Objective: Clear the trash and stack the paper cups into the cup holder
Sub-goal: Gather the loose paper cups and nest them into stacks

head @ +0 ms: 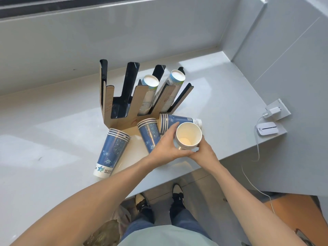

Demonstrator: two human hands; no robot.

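A cup holder (108, 102) of brown board with black slots stands on the grey counter; its two right slots hold upside-down cup stacks (150, 89), its left slots show no cups. Both hands grip one upright stack of blue paper cups (188, 134), mouth facing up: my left hand (166, 146) on its left side, my right hand (204, 151) under its near side. Three more blue stacks lie on their sides: one at the left (111, 151), one partly behind my left hand (149, 132), one behind the held stack (177, 120).
The counter's front edge (230, 157) runs close to my hands. At the right a white device (267, 128) and a plugged charger (273, 110) lie with a cable hanging over the edge. A bag of trash (106, 229) sits on the floor by my feet.
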